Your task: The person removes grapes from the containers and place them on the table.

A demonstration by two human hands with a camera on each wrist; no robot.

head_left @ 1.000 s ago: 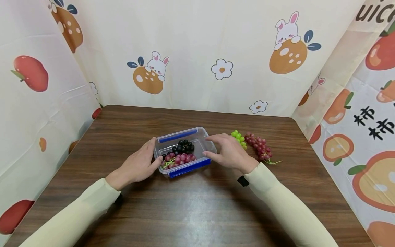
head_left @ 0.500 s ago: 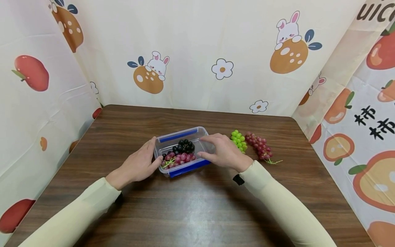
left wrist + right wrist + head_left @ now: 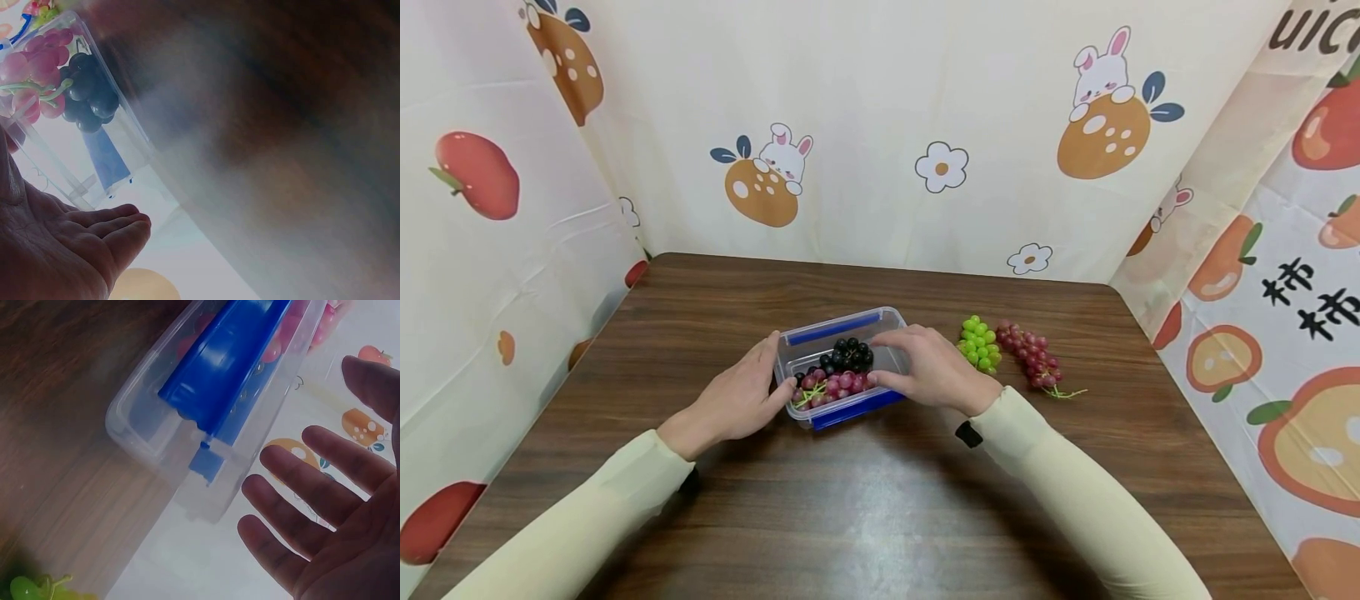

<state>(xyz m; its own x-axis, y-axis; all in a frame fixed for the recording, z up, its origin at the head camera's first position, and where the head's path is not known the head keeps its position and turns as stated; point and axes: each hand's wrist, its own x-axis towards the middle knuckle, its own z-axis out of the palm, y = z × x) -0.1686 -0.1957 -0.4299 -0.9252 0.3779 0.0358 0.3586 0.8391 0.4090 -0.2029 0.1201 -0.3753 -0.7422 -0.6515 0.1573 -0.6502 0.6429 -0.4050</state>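
A clear plastic food box with blue side clips sits in the middle of the table. Inside it, toward the left, are a bunch of black grapes and a bunch of red grapes with a green stem. My left hand rests against the box's left end, fingers straight and thumb at the front corner. Over the right part of the box reaches my right hand. In the right wrist view its fingers are spread with nothing between them, beside a blue clip.
Right of the box lie a bunch of green grapes and another bunch of red grapes. Behind the brown wooden table hangs a curtain printed with rabbits and fruit; printed sheets line both sides.
My right hand has moved left, from the box's right end to over its inside, uncovering more of the green grapes. The left hand and the box stay put.
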